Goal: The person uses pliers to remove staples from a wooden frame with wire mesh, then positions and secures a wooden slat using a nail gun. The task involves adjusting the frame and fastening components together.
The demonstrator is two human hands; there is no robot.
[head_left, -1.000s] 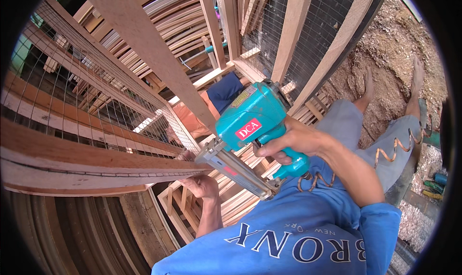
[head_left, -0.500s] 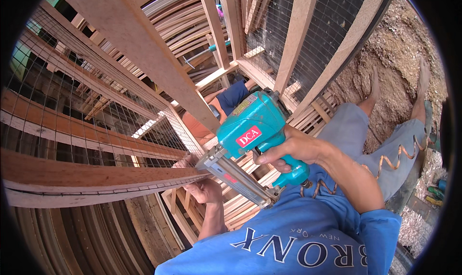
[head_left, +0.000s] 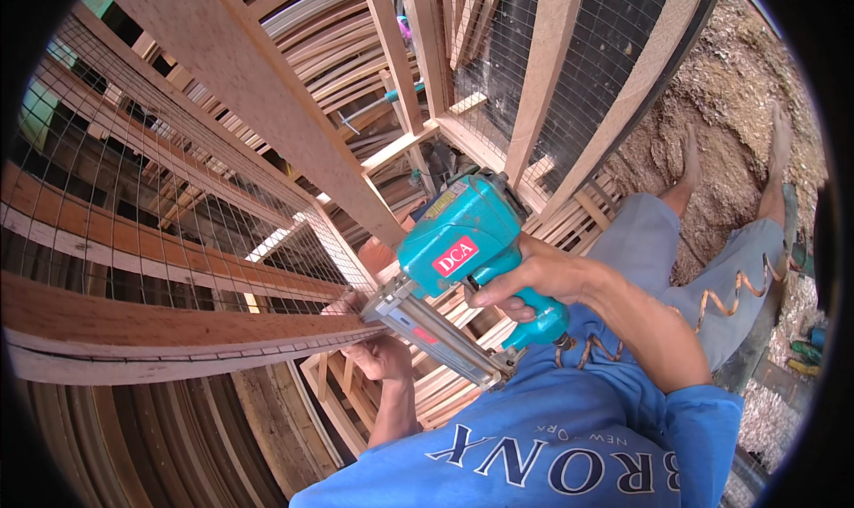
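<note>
My right hand (head_left: 543,277) is wrapped round the handle of a teal nail gun (head_left: 463,232), the index finger by the trigger. The gun's nose rests at the end of a wooden slat (head_left: 178,326) that has wire mesh along its edge. My left hand (head_left: 381,358) closes round that same end from below and behind, with some fingers hidden by the wood. The slat belongs to a mesh-covered wooden frame (head_left: 258,161). From the gun's handle runs a coiled orange air hose (head_left: 731,296).
Another mesh panel with wooden slats (head_left: 547,81) stands ahead, dark sheeting behind it. Stacked strips of wood (head_left: 329,36) lie beyond the frame. Sawdust (head_left: 738,72) covers the ground at right around bare feet. Part of an orange garment (head_left: 377,257) shows behind the frame.
Beyond the frame, the person in orange and dark blue has moved mostly out of sight. The nail gun has shifted very slightly left; both hands keep their grip.
</note>
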